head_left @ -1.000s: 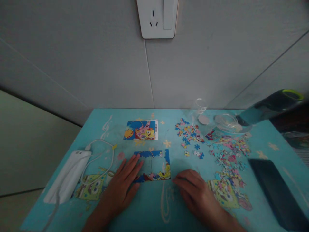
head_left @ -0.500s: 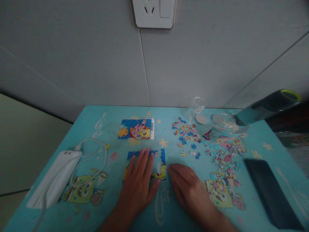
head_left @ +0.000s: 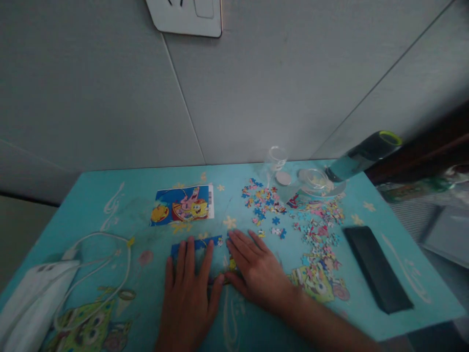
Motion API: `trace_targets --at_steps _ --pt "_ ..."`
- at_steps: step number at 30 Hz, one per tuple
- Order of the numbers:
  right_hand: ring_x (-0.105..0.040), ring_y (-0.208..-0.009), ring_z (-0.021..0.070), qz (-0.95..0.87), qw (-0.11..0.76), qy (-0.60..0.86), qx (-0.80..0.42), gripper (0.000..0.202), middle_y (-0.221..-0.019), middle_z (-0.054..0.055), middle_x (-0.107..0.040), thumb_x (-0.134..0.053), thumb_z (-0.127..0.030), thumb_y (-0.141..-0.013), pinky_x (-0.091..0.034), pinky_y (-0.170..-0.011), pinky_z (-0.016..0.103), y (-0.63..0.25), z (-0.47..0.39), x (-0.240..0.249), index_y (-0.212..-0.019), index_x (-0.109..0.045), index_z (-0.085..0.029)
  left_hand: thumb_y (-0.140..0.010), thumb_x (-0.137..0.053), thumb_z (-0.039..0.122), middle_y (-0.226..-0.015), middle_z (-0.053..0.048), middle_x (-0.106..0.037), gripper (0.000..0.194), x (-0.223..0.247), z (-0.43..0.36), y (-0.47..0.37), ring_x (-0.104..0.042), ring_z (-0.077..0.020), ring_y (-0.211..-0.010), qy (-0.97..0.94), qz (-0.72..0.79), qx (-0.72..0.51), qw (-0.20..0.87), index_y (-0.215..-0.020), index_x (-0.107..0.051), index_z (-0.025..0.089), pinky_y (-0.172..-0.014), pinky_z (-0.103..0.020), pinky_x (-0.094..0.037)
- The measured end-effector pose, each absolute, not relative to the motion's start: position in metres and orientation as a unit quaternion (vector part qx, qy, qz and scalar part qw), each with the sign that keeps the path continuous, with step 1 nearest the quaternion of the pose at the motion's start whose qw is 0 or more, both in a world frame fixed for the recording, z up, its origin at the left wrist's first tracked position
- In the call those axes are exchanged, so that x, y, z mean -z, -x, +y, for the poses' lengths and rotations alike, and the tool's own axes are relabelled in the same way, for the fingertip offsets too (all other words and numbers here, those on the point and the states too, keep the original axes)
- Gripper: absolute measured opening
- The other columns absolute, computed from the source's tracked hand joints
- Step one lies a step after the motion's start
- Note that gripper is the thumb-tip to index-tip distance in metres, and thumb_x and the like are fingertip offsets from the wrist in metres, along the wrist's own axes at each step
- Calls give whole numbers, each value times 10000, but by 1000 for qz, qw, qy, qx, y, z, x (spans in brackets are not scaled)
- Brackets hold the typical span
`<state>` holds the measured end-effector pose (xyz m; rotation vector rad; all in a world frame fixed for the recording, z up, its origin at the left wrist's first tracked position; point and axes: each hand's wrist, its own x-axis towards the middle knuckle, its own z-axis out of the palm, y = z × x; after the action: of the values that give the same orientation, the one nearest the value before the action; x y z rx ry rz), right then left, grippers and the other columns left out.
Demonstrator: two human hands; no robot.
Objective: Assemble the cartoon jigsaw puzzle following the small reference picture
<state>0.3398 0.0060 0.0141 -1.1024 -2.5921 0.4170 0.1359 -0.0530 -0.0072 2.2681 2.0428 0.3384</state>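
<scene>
My left hand [head_left: 192, 288] lies flat with its fingers spread over the left part of a partly assembled puzzle [head_left: 178, 248]. Flat on the puzzle's right side rests my right hand [head_left: 252, 266], fingers stretched out and slightly apart, covering most of that edge. The two thumbs nearly meet at the puzzle's lower edge. Above the puzzle is a printed picture card [head_left: 181, 204] showing cartoon figures. Loose blue and yellow pieces [head_left: 261, 198] lie up and right of my right hand, with a larger pile of mixed pieces [head_left: 322, 234] farther right.
A white power bank [head_left: 40, 298] with a looped cable sits at the left. At the back right stand a clear cup [head_left: 277, 157], a clear round container [head_left: 317, 180] and a dark bottle [head_left: 362, 155]. A black case [head_left: 378, 269] lies at the right.
The view has turned to the right. My right hand has moved from beside the puzzle onto its right part, and its fingers have straightened. My left hand stays on the puzzle.
</scene>
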Motion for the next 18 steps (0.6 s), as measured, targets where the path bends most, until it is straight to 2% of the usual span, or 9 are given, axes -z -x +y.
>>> trace_targets --at_steps 7,18 --pt "-362 -1495 286 -896 144 384 -168 597 -1595 155 -430 -551 -388 -1001 -241 -1269 532 -340 5 -17 -1513 -450 -99 -979 -482 327 -1701 -145 -64 673 8 -53 -137 -142 -398 -1552 -734 668 -119 38 -1605 -246 254 -1197 -695 -187" --pt "-327 -1513 282 -893 138 383 -190 604 -1605 137 -420 -517 -407 -1005 -244 -1273 508 -340 4 -15 -1516 -450 -92 -985 -457 315 -1696 -171 -59 697 10 -51 -138 -154 -444 -1536 -737 664 -123 43 -1620 -177 247 -1177 -727 -172"
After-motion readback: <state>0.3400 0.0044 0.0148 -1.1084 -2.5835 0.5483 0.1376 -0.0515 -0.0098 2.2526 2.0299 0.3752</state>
